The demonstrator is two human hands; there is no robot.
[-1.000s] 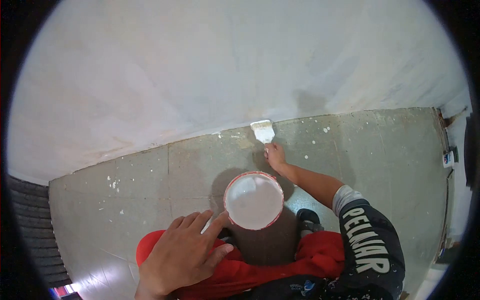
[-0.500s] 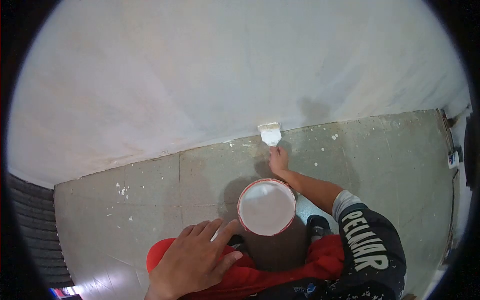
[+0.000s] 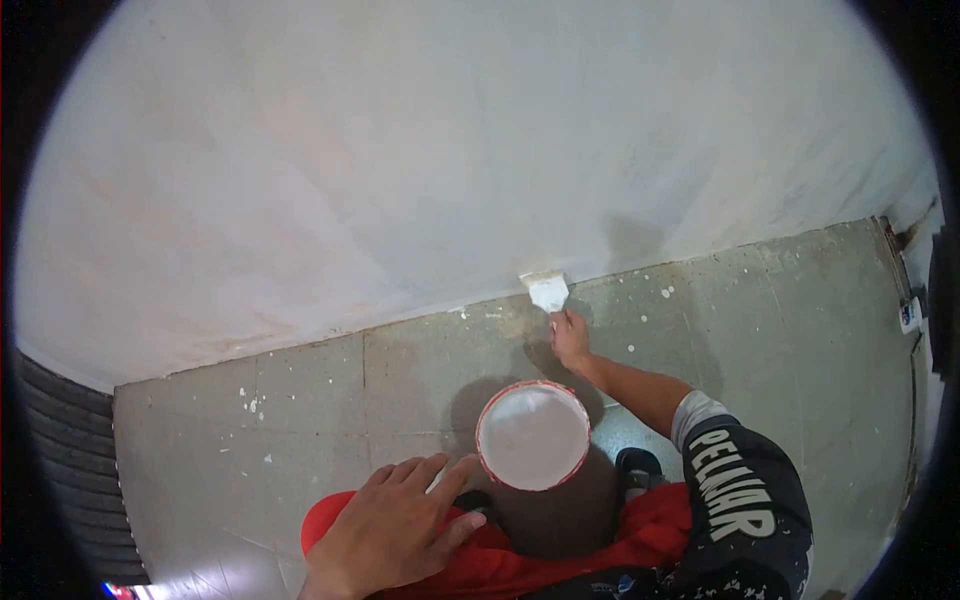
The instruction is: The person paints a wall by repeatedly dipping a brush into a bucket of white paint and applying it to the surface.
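My right hand [image 3: 570, 338] is closed round the handle of a wide, flat paintbrush [image 3: 548, 292]. The brush is coated in white, and its bristle end meets the foot of the wall [image 3: 480, 150], just above the floor line. Below that hand, between my legs, stands a round bucket [image 3: 534, 438] with a red, paint-smeared rim and smooth white paint inside. My left hand [image 3: 395, 530] lies over my red-clothed left knee, fingers extended and somewhat apart, holding nothing.
Green-grey floor tiles [image 3: 310, 400] carry scattered white paint drips. A dark ribbed panel [image 3: 80, 480] is at the left edge. On the right, a small white container [image 3: 909, 316] sits by the side wall. My sandalled foot [image 3: 638, 465] is just right of the bucket.
The whole view has shifted, so wall, bucket and hands appear lower. Against the wall, the brush stays at nearly the same spot. My left hand still lies over the knee.
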